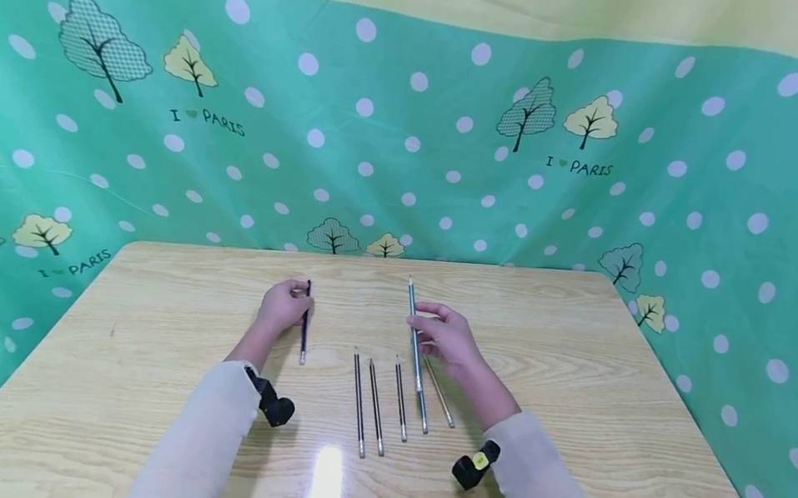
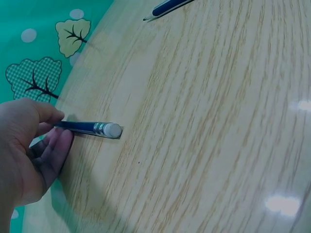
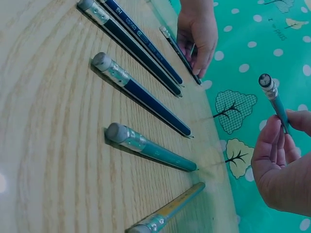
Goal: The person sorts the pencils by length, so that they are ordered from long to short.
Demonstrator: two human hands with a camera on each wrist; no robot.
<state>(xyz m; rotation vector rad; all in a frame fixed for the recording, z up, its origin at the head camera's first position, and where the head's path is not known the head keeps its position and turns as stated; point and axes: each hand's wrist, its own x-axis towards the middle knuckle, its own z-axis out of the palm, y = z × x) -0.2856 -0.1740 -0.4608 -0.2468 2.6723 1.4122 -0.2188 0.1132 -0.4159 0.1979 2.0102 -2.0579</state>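
My left hand [image 1: 284,307] pinches a dark blue pencil [image 1: 303,342] at the left of the table. In the left wrist view its white eraser [image 2: 113,130] points away from the fingers, close over the wood. A teal pencil [image 1: 418,361] is held between thumb and fingers of my right hand [image 1: 453,342]. That pencil is raised, tip toward the back, and the right wrist view shows its dark-capped eraser end [image 3: 265,81]. Below it on the table lie a second teal pencil [image 3: 155,153] and a yellow pencil [image 3: 182,199].
Between the hands, three dark pencils [image 1: 359,399] lie roughly side by side, erasers toward me. The wooden table [image 1: 158,352] ends at the back against a green dotted curtain [image 1: 382,146]. A bright reflection shows on the front of the tabletop.
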